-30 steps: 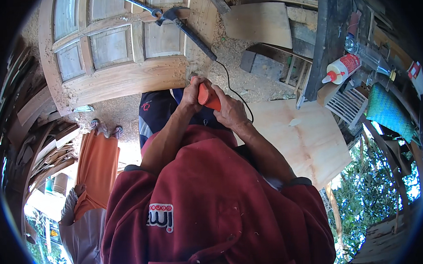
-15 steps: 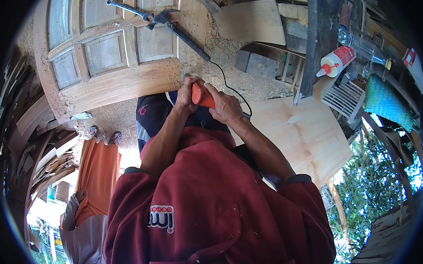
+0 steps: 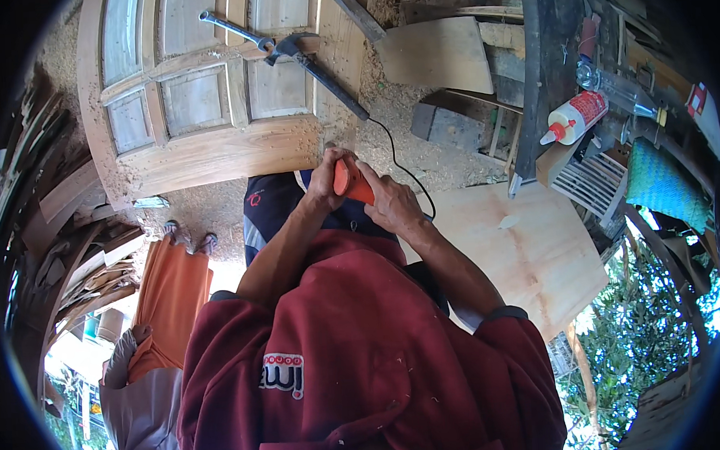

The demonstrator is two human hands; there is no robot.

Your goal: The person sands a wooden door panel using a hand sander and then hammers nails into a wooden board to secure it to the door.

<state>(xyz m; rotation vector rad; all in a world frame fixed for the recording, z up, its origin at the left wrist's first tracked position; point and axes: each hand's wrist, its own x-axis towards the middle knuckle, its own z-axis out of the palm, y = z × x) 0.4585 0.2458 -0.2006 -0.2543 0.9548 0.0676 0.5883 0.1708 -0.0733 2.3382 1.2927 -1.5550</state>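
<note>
My left hand and my right hand are closed around an orange tool in front of my body. The left fingers wrap its left end, while the right ones press on its other side. Most of the tool's shape is hidden by the hands, so its exact kind cannot be made out. A black cord curves down past my right hand; whether it joins the orange tool is not visible. Just beyond the hands lies a panelled wooden door, bearing a claw hammer and a metal wrench.
A pale plywood sheet lies to the right, with a wood block beyond it. A white glue bottle and a clear bottle rest at the far right. At left, a person in orange cloth stands near stacked planks.
The whole view has shifted slightly, so the door and tools appear a little further right and lower. Both hands keep their hold on the orange tool.
</note>
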